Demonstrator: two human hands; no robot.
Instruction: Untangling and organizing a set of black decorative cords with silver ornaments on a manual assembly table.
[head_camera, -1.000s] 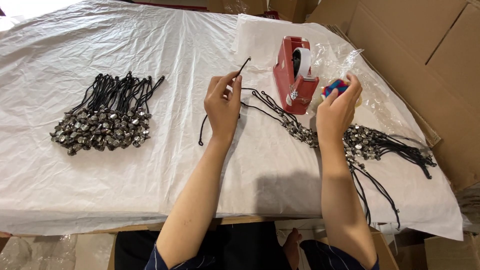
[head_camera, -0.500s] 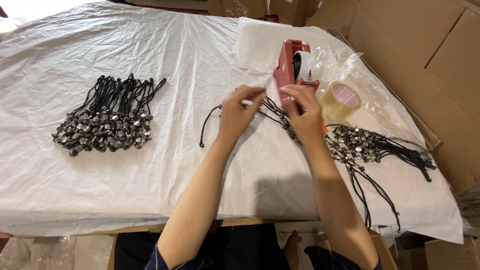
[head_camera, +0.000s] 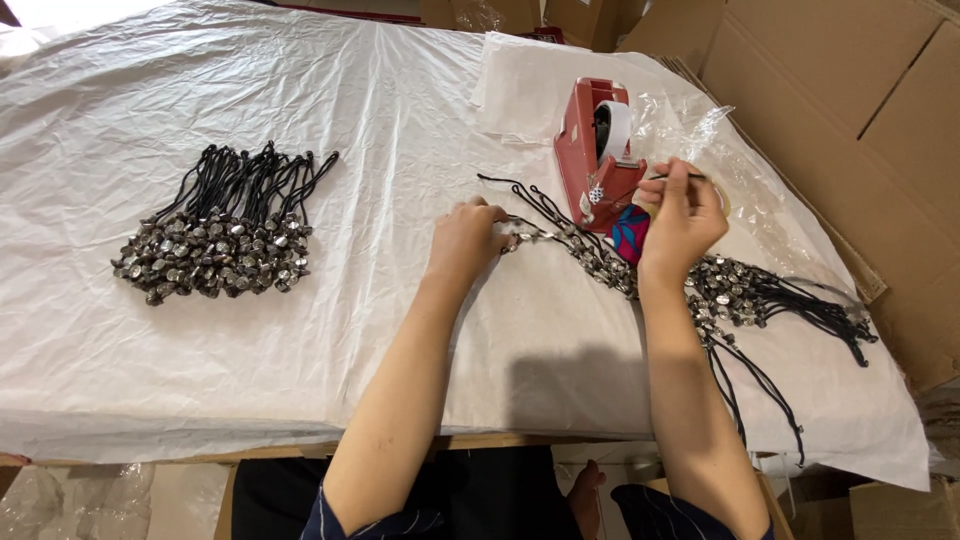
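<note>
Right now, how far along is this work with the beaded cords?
Done: a neat bundle of beaded cords lies at the left of the white sheet. In hand: the left hand pins one beaded cord while the right hand is at the red tape dispenser. Left: a loose heap of cords at the right.

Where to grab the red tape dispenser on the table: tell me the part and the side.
Take the red tape dispenser by its two flat side walls, from above and from its left. Its body stands upright and narrow; the tape roll sits in the top, and the right hand crowds the cutter end.
</note>
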